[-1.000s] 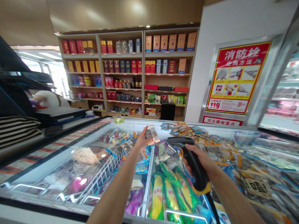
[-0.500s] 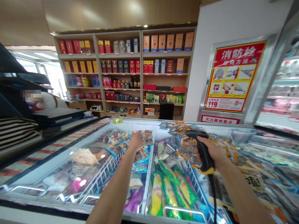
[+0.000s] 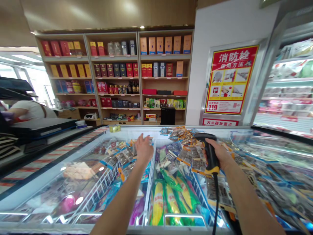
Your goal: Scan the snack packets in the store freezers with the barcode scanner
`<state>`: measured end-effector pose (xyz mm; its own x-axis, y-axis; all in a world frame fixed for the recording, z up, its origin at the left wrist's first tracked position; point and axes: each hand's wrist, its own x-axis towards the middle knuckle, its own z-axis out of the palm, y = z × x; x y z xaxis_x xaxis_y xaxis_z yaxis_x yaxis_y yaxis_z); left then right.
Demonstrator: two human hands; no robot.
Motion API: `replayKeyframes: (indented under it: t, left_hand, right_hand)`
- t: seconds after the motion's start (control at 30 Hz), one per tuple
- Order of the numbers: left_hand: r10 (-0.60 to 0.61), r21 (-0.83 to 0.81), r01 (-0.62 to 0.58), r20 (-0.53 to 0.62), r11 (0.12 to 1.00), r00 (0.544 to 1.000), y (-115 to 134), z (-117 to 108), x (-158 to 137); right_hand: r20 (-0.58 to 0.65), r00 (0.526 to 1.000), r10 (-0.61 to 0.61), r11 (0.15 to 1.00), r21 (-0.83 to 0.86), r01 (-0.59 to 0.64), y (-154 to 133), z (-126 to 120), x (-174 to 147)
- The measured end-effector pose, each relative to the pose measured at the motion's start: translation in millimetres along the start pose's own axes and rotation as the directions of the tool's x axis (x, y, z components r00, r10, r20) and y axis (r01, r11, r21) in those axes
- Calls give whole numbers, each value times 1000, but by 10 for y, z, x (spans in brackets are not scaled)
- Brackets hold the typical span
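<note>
My left hand [image 3: 144, 148] reaches over the chest freezer with its fingers spread, and I see nothing held in it. Just left of it lie small snack packets [image 3: 124, 156] with blue and orange edges. My right hand [image 3: 219, 154] is wrapped round the grip of a black and yellow barcode scanner [image 3: 211, 156], its head pointing left and its cable hanging down. Beyond and beside the scanner are more packets [image 3: 194, 153], piled loosely. Between my arms, bagged corn cobs [image 3: 171, 199] in green and yellow wrappers fill a wire basket.
A white wire divider [image 3: 104, 182] separates the freezer's left section. Behind the freezer stand shelves [image 3: 114, 58] of boxed bottles. A red fire-hydrant poster [image 3: 230, 80] hangs at the right. Another person's white sleeve [image 3: 30, 109] shows at the far left, behind a counter.
My left hand's fingers have spread apart. The view has turned slightly right, shifting the shelves and poster leftward. My right hand still holds the scanner.
</note>
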<state>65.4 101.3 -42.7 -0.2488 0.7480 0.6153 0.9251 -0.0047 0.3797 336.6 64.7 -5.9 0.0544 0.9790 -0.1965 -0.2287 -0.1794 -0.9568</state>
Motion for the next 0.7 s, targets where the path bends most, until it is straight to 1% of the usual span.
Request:
replayKeyframes:
  t: [0.03,0.1,0.2,0.27,0.3,0.37,0.4,0.47,0.5,0.57,0.6,0.63,0.7]
  left_hand:
    - [70,-66,-65,68,996,995,145,75,-59]
    - [184,-198,-145,200,970,962,433,259,-196]
    - [257,-340,-131,357,931,898,766,530,-385]
    - [276,-365,-114,429,924,860,889,646,-461]
    - [277,-360,-112,450,926,849,920,680,-479]
    - [266,-344,-104,467,933,843,925,712,-471]
    - [258,-350,-93,463,932,848,902,715,-448]
    - [218,-390,-32,442,920,870,810,713,-373]
    - [177,-417,18,425,909,888,744,711,-326]
    - [44,-477,157,383,865,923,585,703,-227]
    - [-37,-507,233,366,830,930,498,698,-179]
    - [-111,-536,297,351,790,930,411,691,-136]
    - [-216,-589,368,314,720,925,249,674,-65]
  right_hand:
    - [3,1000,-5,1000,1,5,2,2,-1]
    - [13,1000,-10,1000,7,10,9,12,1]
    - [20,1000,3,1000,4,-3,30,28,17]
    - [22,1000,3,1000,-2,-3,48,37,32]
    - [26,1000,-2,1000,-5,2,56,41,37]
    - [43,999,-8,1000,-9,9,68,53,41]
    - [50,999,-5,1000,-15,6,72,62,39]
    - [61,998,13,1000,-29,-12,76,87,27]
    - [69,997,25,999,-32,-23,78,104,18]
    - [102,994,48,999,-22,-46,87,147,-3]
    - [130,990,61,998,-11,-60,94,175,-16]
    - [167,983,73,997,0,-74,103,207,-31]
    - [246,964,100,994,10,-106,128,282,-67]
